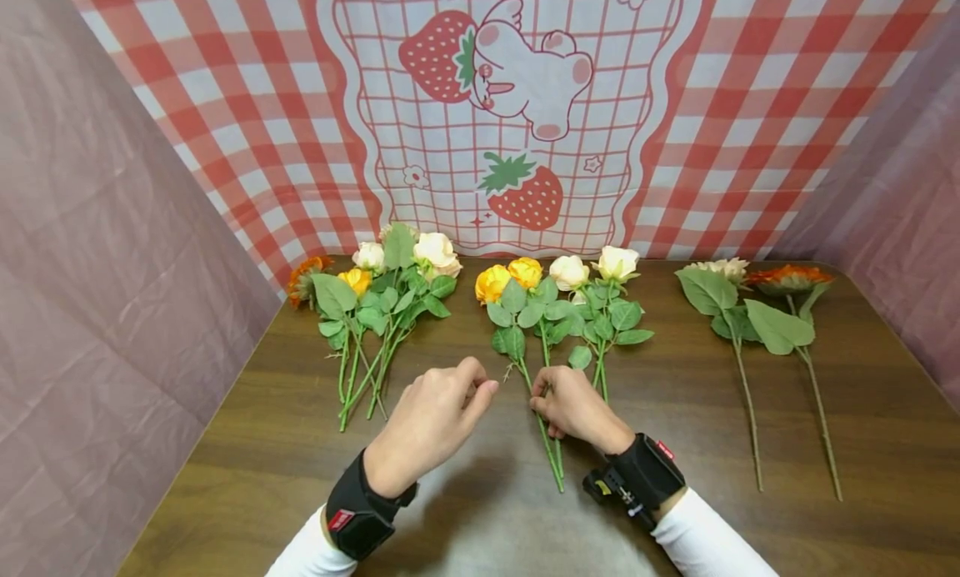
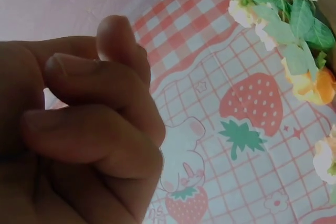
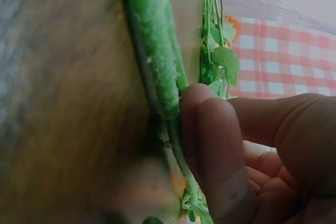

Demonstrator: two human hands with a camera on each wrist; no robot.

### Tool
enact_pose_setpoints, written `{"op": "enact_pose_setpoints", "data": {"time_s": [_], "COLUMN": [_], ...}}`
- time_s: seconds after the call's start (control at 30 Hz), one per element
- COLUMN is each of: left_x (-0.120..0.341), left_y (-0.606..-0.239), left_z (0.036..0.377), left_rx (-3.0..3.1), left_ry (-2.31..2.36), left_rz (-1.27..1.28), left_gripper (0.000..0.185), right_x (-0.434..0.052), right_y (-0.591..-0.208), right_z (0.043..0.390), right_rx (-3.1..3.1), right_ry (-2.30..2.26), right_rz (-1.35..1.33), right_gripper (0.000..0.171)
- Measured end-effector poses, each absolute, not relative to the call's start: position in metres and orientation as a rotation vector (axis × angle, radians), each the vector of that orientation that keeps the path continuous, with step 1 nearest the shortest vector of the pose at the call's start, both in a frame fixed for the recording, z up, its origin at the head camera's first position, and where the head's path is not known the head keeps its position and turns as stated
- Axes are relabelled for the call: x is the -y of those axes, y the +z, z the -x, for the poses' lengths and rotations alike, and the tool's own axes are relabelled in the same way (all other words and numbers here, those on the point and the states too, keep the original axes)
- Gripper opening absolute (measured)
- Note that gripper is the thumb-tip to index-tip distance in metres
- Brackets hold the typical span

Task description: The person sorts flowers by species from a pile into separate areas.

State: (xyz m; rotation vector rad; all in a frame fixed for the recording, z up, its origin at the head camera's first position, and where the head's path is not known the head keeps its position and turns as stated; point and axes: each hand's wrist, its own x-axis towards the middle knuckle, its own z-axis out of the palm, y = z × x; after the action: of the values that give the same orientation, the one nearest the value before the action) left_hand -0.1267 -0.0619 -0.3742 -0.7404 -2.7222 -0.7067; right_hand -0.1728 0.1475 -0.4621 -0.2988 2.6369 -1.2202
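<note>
Four artificial roses, yellow and cream, lie as a middle bunch (image 1: 558,306) on the brown wooden table (image 1: 247,444), stems toward me. My right hand (image 1: 542,406) rests on these stems, and its curled fingers pinch a green stem (image 3: 157,66) against the table, as the right wrist view shows close up. My left hand (image 1: 483,385) hovers just left of the stems with its fingers curled and nothing in them. In the left wrist view its fingers (image 2: 105,103) are folded in against the palm.
A left bunch (image 1: 378,298) of orange, yellow and cream flowers lies at the back left. Two single stems, a cream flower (image 1: 723,270) and an orange one (image 1: 787,277), lie on the right. A red checked strawberry cloth (image 1: 510,110) hangs behind, with pink fabric walls at both sides.
</note>
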Motion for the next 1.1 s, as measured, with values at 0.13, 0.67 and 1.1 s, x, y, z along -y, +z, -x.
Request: {"op": "enact_pose_setpoints", "data": {"time_s": [0.13,0.67,1.1], "left_x": [0.072,0.162,0.178], "left_y": [-0.375,-0.428,-0.423], "left_z": [0.136,0.212,0.216], "left_rx": [2.793,3.206,3.205], "left_ry": [-0.631,-0.316,-0.513], "left_rz": [0.637,-0.08,0.033], "left_gripper": [0.014,0.015,0.02], "right_x": [-0.15,-0.161,-0.161], "right_y": [-0.459,-0.425,-0.421], "right_z": [0.172,0.164,0.162], "right_rx": [-2.681,-2.689,-2.688], "right_ry": [-1.213,-1.307,-1.324], "right_rz": [0.352,0.472,0.494], "right_gripper": [0.009,0.01,0.011]}}
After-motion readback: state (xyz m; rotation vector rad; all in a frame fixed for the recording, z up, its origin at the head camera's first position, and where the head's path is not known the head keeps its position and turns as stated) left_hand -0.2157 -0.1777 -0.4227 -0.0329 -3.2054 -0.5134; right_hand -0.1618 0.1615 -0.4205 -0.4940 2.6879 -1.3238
